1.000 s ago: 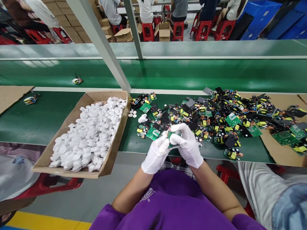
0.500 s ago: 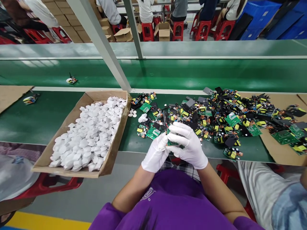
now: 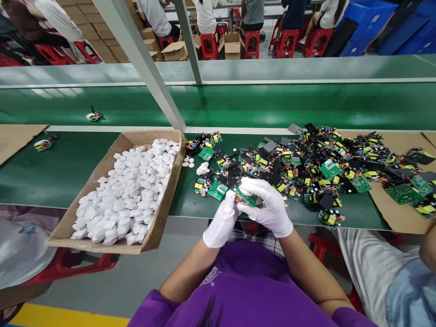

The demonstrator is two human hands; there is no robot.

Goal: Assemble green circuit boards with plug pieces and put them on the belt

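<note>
Both my hands wear white gloves and meet over the near edge of the green bench. My left hand (image 3: 222,221) and my right hand (image 3: 269,207) are closed together on one small green circuit board (image 3: 245,198). Just beyond them lies a wide heap of circuit boards (image 3: 316,168) with yellow and black parts. A cardboard tray (image 3: 170,195) full of white plastic caps (image 3: 129,190) sits to the left of my hands.
A slanted grey metal post (image 3: 143,63) rises behind the tray. A green conveyor belt (image 3: 272,106) runs across with a small assembled piece (image 3: 93,116) on it. Another person's leg (image 3: 374,268) is at my right. People sit on red stools (image 3: 252,43) far behind.
My hands have turned the circuit board between them and shifted slightly up. The small piece on the conveyor has travelled to the left.
</note>
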